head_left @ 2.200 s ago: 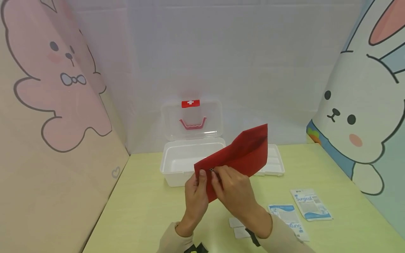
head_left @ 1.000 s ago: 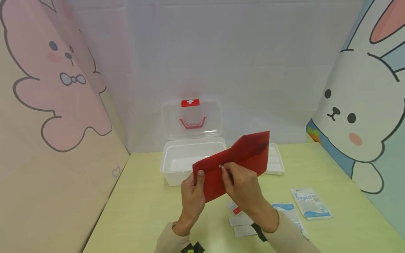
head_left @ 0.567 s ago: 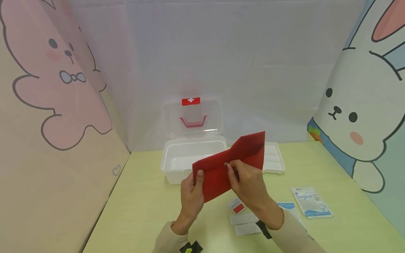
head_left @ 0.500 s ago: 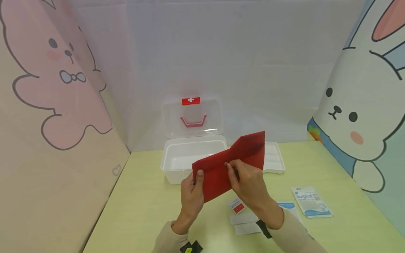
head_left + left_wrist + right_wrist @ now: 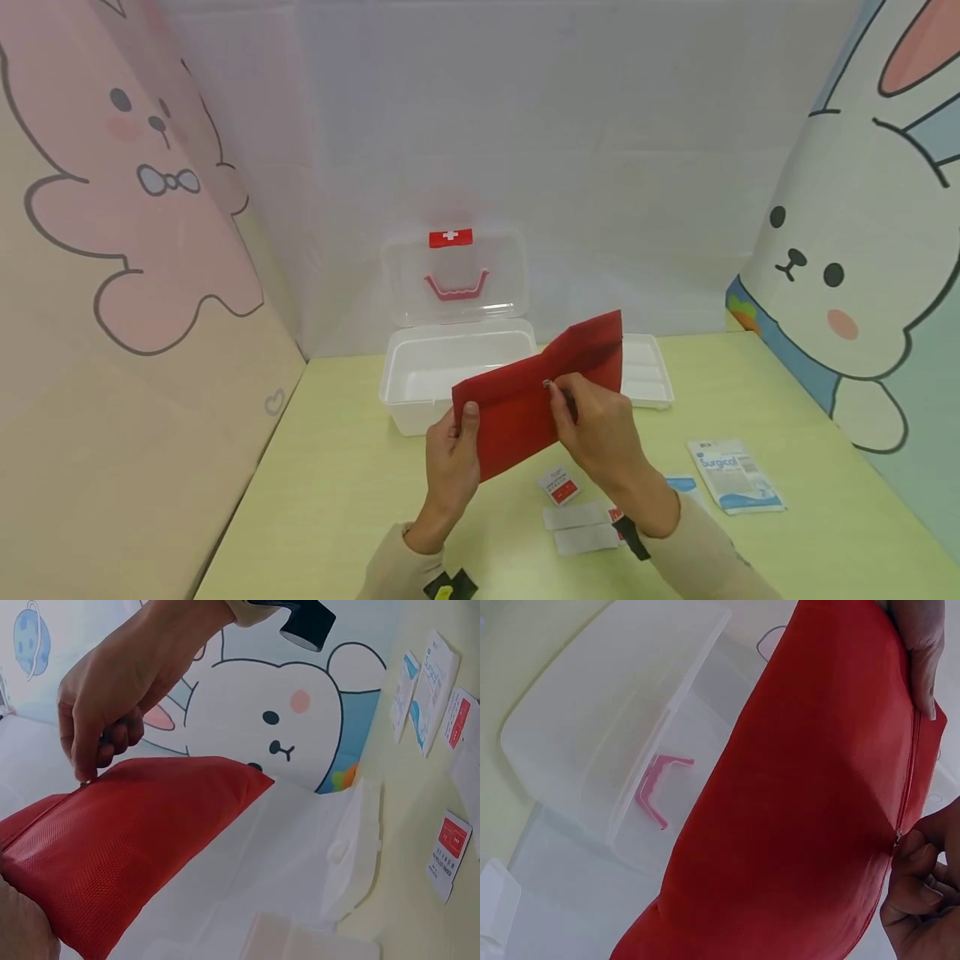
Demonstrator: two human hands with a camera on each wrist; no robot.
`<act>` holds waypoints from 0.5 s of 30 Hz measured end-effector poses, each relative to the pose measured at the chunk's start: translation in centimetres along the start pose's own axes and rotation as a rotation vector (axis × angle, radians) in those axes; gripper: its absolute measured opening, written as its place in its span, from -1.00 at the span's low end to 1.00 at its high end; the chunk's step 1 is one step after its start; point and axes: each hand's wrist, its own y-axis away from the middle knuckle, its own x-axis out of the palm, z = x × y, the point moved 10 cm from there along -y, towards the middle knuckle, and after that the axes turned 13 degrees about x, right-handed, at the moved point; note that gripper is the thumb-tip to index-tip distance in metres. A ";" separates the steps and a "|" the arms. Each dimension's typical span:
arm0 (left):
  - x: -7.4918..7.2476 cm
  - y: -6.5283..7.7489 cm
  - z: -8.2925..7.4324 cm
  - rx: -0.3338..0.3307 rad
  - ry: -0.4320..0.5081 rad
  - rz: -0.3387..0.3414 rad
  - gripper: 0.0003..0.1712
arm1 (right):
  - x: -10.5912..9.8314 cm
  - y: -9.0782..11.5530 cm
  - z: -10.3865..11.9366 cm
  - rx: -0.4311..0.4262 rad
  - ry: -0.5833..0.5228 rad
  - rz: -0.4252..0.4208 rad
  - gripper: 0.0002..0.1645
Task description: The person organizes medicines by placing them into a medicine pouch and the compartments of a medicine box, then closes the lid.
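Note:
A red fabric zip pouch (image 5: 513, 421) is held tilted above the table in the head view. My left hand (image 5: 450, 471) grips its left end, thumb on the near face. Between thumb and fingertips, my right hand (image 5: 603, 429) pinches the small metal zipper pull (image 5: 898, 838) near the middle of the pouch's upper side. The zip line runs from the left hand's thumb to the pull in the right wrist view. Right of the pull, the pouch shows a dark fold in the head view; whether it gapes there I cannot tell. Its contents are hidden.
Behind the pouch stands a white first-aid box (image 5: 420, 417), its clear lid (image 5: 506, 292) raised. A white compartment tray (image 5: 652, 375) sits to its right. Surgical packets (image 5: 738, 479), a small red-and-white packet (image 5: 558, 486) and white strips (image 5: 581, 537) lie on the table.
My right hand has moved rightward along the zip with the pull. My left hand keeps its grip on the pouch's left end. The small red-and-white packet has come into view below the pouch.

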 end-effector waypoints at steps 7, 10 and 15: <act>-1.4 0.0 0.5 -0.032 -0.028 -0.032 -0.73 | -1.1 -0.5 -2.5 0.052 0.043 -0.029 -0.83; -1.7 -0.1 0.6 -0.041 -0.027 -0.027 -0.74 | -1.3 -0.6 -3.3 0.063 0.061 -0.034 -0.84; -2.2 0.0 0.8 -0.051 -0.022 -0.036 -0.74 | -1.8 -0.6 -4.4 0.085 0.072 -0.041 -0.83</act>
